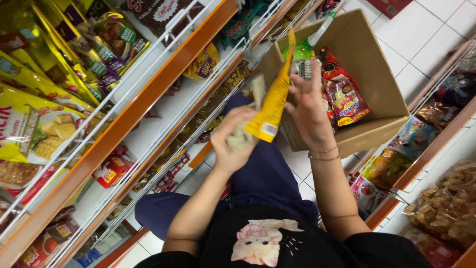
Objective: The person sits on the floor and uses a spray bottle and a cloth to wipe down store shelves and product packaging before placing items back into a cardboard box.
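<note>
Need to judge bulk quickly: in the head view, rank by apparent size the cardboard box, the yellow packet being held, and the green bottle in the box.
1. cardboard box
2. yellow packet, nearer the camera, so flattered
3. green bottle, partly hidden
</note>
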